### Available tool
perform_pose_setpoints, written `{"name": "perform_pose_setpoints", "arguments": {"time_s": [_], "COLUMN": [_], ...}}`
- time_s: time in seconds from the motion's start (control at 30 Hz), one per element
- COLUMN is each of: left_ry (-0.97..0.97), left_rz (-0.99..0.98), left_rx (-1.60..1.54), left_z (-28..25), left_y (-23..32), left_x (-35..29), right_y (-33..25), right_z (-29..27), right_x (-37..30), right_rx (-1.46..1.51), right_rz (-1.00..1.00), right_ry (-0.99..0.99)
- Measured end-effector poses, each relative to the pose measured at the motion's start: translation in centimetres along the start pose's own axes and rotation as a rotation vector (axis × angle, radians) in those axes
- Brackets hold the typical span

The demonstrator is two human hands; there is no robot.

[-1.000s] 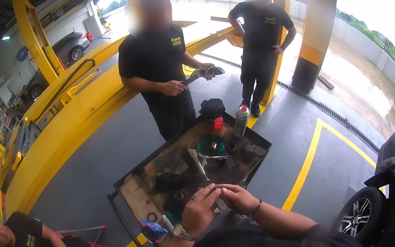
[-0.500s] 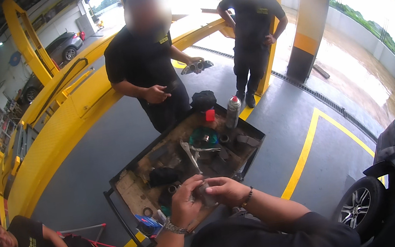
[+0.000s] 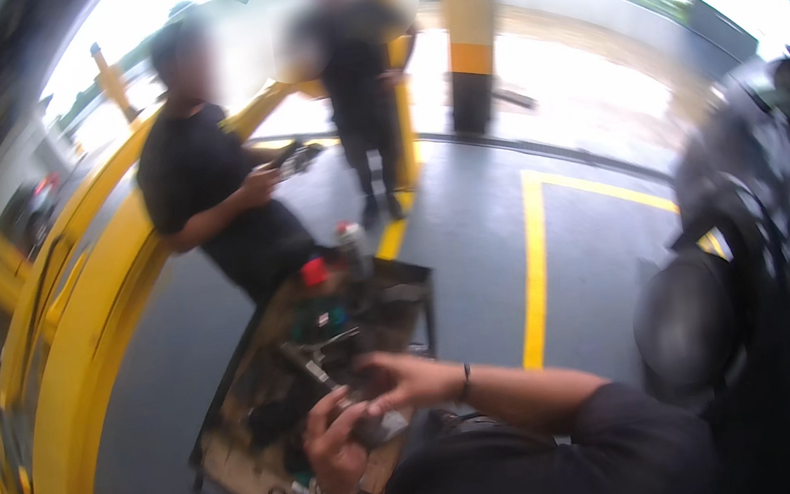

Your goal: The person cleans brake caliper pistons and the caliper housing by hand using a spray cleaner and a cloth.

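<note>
Over the cart's near edge, your left hand and right hand clench one small grey part that, fumbled, may drop among the cluttered tools.

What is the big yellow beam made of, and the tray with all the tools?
The beam looks like painted metal: smooth, glossy yellow with straight edges. The tray seems to be dark metal with thin raised rims; its floor looks brownish, perhaps rust or cardboard. Blur leaves this unsure.

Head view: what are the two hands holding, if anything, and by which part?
Both the left hand and the right hand close around a small dark tool above the tool cart; blur hides which part they grip.
</note>
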State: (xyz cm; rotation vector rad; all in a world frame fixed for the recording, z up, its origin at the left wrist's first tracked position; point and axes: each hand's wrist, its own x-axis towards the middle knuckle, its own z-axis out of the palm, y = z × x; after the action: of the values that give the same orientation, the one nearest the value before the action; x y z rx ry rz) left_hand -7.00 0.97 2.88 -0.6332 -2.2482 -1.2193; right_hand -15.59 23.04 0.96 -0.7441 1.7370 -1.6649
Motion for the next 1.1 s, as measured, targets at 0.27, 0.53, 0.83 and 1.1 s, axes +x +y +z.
{"name": "perform_pose_setpoints", "arguments": {"time_s": [0.27,0.53,0.83,1.1], "left_ry": [0.088,0.053,-0.089,0.109], "left_rz": [-0.069,0.017,-0.144,-0.373], "left_rx": [-0.059,-0.041,0.119,0.137], "left_z": [1.8,0.7,-0.9,-2.1], "left_y": [-1.7,-1.4,-2.1,-4.9], "left_x": [-0.5,0.6,0.5,-2.1], "right_y": [-22.5,-3.9,1.7,3.1], "right_z": [-49.5,-17.9,3.8,7.6], "right_x": [-22.4,-7.2,4.4,7.7], "right_rx": [-1.883,-0.485,0.377,0.74], "right_rz": [0.879,-0.007,0.02,0.226], "right_ry": [0.935,0.433,-0.072,0.074]}}
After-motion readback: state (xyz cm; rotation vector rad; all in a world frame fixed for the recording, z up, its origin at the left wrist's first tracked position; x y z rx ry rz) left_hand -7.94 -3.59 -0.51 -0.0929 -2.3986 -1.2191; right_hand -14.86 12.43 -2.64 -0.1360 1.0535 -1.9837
